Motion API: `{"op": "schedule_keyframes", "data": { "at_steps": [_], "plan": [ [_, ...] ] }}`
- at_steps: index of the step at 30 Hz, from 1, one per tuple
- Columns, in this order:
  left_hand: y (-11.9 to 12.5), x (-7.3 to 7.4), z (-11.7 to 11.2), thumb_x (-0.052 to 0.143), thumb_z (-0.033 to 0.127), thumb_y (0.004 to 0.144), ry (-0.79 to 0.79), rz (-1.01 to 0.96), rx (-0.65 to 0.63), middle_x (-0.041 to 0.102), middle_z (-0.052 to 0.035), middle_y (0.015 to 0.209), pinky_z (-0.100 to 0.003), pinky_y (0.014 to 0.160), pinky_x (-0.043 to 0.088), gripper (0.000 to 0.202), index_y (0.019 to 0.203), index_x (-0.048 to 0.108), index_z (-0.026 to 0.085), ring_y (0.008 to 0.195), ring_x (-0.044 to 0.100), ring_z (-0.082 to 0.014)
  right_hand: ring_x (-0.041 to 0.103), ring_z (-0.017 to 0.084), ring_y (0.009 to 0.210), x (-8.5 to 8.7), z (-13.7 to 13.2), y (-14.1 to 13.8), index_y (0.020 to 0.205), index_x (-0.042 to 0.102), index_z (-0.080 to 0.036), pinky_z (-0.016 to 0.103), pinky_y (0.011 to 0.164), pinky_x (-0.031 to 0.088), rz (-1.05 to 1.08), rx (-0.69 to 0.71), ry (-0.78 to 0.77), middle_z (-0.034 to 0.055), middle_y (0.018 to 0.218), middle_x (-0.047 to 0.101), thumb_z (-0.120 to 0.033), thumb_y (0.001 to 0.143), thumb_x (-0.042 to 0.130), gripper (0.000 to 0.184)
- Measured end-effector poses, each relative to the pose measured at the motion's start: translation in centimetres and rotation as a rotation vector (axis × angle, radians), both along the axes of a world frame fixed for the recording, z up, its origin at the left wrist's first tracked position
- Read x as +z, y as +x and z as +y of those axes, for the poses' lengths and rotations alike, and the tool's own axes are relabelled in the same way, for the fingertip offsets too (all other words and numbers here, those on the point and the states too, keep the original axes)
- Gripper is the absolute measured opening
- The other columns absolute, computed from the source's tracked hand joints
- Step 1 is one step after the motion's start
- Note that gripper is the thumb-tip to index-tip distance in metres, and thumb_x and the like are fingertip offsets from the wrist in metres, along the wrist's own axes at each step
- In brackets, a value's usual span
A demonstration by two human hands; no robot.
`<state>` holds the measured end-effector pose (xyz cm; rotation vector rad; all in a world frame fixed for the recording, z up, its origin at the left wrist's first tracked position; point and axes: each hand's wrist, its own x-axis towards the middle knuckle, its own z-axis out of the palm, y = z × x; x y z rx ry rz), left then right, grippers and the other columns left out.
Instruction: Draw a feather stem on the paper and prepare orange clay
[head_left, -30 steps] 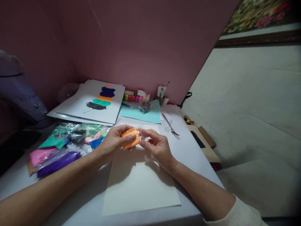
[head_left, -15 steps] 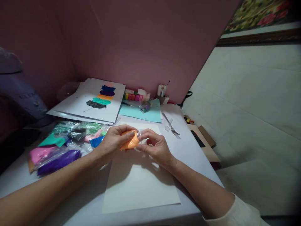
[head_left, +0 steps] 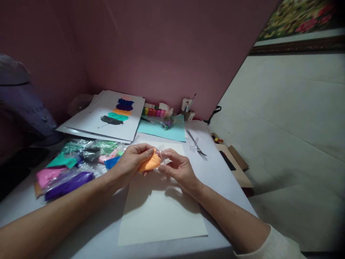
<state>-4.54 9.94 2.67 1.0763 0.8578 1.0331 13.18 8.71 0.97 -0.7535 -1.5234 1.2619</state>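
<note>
My left hand [head_left: 134,158] pinches a small plastic packet of orange modelling clay [head_left: 151,162], thumb on top. My right hand [head_left: 179,166] is closed on the packet's clear plastic end [head_left: 163,155], with thumb and fingers round it. Both hands hover over a blank cream sheet of paper [head_left: 163,219], and their shadows fall on it. To the left lie several bagged pieces of clay, among them a purple packet [head_left: 69,185], a pink one [head_left: 50,175] and a teal one [head_left: 61,160]. A blue packet [head_left: 111,162] is partly covered by my left forearm.
White sheets with painted colour bands [head_left: 94,126] lie at the back left. Behind my hands are a turquoise sheet [head_left: 175,131], small paint pots [head_left: 154,112] and a brush holder [head_left: 187,105]. Forks [head_left: 199,149] rest on the right. A purple bottle [head_left: 29,108] stands far left.
The orange packet has tilted slightly between my hands, and my right fingers have shifted on its clear plastic end. The view has moved a little; the things on the table stay put.
</note>
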Motion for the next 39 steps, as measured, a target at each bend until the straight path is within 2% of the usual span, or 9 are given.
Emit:
{"op": "schedule_keyframes", "data": {
  "at_steps": [5, 10, 16, 21, 26, 29, 33, 36, 39],
  "plan": [
    [-0.1, -0.1, -0.1, 0.076, 0.038, 0.075, 0.004, 0.023, -0.009, 0.058, 0.0004, 0.059, -0.016, 0.038, 0.04, 0.027, 0.077, 0.066, 0.013, 0.047, 0.051, -0.0084, 0.059, 0.016, 0.089, 0.1, 0.2, 0.1, 0.09, 0.071, -0.029, 0.022, 0.052, 0.051, 0.008, 0.088, 0.024, 0.0021, 0.103, 0.057, -0.025, 0.072, 0.079, 0.02],
    [-0.1, -0.4, -0.1, 0.076, 0.039, 0.076, 0.006, 0.053, -0.01, 0.059, -0.0002, 0.06, -0.017, 0.038, 0.041, 0.028, 0.081, 0.068, 0.013, 0.048, 0.052, -0.0098, 0.058, 0.017, 0.092, 0.3, 0.1, 0.1, 0.08, 0.068, -0.025, 0.022, 0.053, 0.051, 0.0, 0.097, 0.049, 0.0016, 0.096, 0.056, -0.024, 0.072, 0.079, 0.014],
    [-0.1, 0.3, -0.1, 0.077, 0.04, 0.075, 0.113, 0.063, 0.088, 0.06, 0.001, 0.061, -0.016, 0.04, 0.044, 0.03, 0.084, 0.068, 0.013, 0.049, 0.053, -0.0088, 0.057, 0.013, 0.074, 0.2, -0.2, 0.1, 0.093, 0.068, -0.024, 0.024, 0.055, 0.047, -0.086, -0.132, 0.054, 0.0013, 0.094, 0.062, -0.027, 0.075, 0.075, 0.019],
    [0.0, 0.7, -0.5, 0.073, 0.042, 0.078, 0.288, 0.174, 0.189, 0.063, -0.0007, 0.069, -0.019, 0.043, 0.049, 0.031, 0.088, 0.07, 0.013, 0.052, 0.056, -0.0104, 0.059, 0.016, 0.083, 0.4, -0.4, 0.0, 0.09, 0.07, -0.022, 0.028, 0.068, 0.046, -0.198, -0.212, 0.198, 0.0025, 0.09, 0.065, -0.022, 0.079, 0.07, 0.011],
    [0.1, 0.3, -0.7, 0.07, 0.039, 0.08, 0.437, 0.262, 0.273, 0.064, -0.0012, 0.071, -0.019, 0.041, 0.048, 0.027, 0.089, 0.071, 0.014, 0.05, 0.055, -0.0094, 0.057, 0.015, 0.077, 0.6, -0.5, -0.2, 0.083, 0.067, -0.021, 0.027, 0.063, 0.045, -0.133, -0.131, 0.01, 0.0021, 0.091, 0.063, -0.024, 0.076, 0.071, 0.009],
    [0.1, 0.2, -0.9, 0.069, 0.038, 0.081, 0.475, 0.286, 0.274, 0.064, -0.0012, 0.07, -0.019, 0.042, 0.048, 0.024, 0.088, 0.072, 0.014, 0.049, 0.055, -0.0093, 0.057, 0.015, 0.081, 0.6, -0.3, -0.2, 0.08, 0.066, -0.02, 0.026, 0.063, 0.045, -0.11, -0.078, -0.013, 0.0017, 0.089, 0.06, -0.026, 0.076, 0.071, 0.009],
    [0.1, 0.4, -0.8, 0.069, 0.038, 0.081, 0.455, 0.278, 0.236, 0.063, -0.0008, 0.068, -0.019, 0.041, 0.047, 0.024, 0.086, 0.071, 0.015, 0.048, 0.054, -0.0097, 0.056, 0.016, 0.082, 0.5, -0.3, -0.2, 0.079, 0.066, -0.021, 0.026, 0.063, 0.045, -0.126, -0.099, 0.069, 0.0017, 0.088, 0.059, -0.026, 0.077, 0.072, 0.008],
    [0.0, 0.7, -0.7, 0.07, 0.04, 0.08, 0.364, 0.238, 0.193, 0.061, -0.0006, 0.066, -0.019, 0.039, 0.046, 0.026, 0.084, 0.071, 0.015, 0.049, 0.055, -0.0109, 0.056, 0.015, 0.08, 0.3, -0.5, -0.2, 0.087, 0.066, -0.023, 0.025, 0.062, 0.047, -0.079, -0.132, 0.049, 0.0006, 0.086, 0.059, -0.024, 0.076, 0.073, 0.013],
    [0.1, 0.8, -0.7, 0.07, 0.042, 0.079, 0.28, 0.213, 0.158, 0.06, -0.0004, 0.064, -0.018, 0.039, 0.044, 0.028, 0.084, 0.07, 0.015, 0.049, 0.053, -0.0102, 0.056, 0.013, 0.077, 0.1, -0.4, -0.4, 0.092, 0.07, -0.026, 0.024, 0.06, 0.05, -0.001, -0.077, 0.01, 0.0001, 0.09, 0.059, -0.022, 0.073, 0.077, 0.021]
  ]
}}
